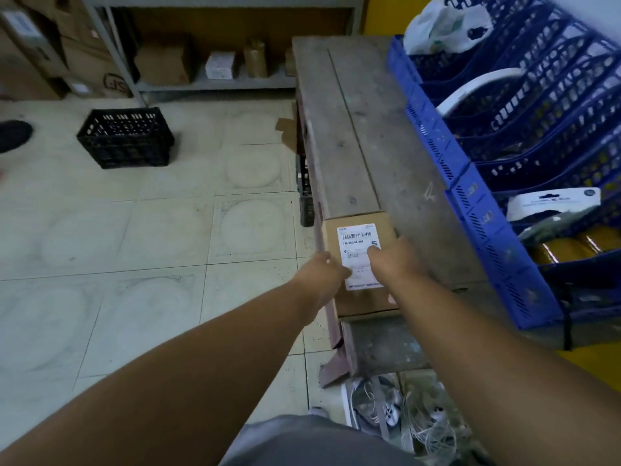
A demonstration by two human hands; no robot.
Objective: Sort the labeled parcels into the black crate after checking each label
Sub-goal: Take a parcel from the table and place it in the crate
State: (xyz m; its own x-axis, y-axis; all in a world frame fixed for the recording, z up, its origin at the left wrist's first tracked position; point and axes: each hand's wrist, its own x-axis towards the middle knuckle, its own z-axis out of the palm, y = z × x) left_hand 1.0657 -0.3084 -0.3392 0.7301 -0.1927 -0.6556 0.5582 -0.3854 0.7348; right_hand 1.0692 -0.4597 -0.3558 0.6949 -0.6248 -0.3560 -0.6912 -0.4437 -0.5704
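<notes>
A brown cardboard parcel (356,227) with a white barcode label (356,243) lies on the near end of a worn wooden bench (339,129). My left hand (319,274) grips the parcel's left edge. My right hand (396,260) lies over the label's right side with its fingers curled onto the parcel top and the thumb at the near edge. The black crate (126,137) stands on the tiled floor, far to the left of the bench and apart from both hands.
Blue plastic baskets (470,183) with packets and tape rolls line the bench's right side. A metal shelf (215,82) with boxes stands at the back. Someone's dark shoe (13,134) shows at the left edge. Wires and clutter (403,415) lie under the bench.
</notes>
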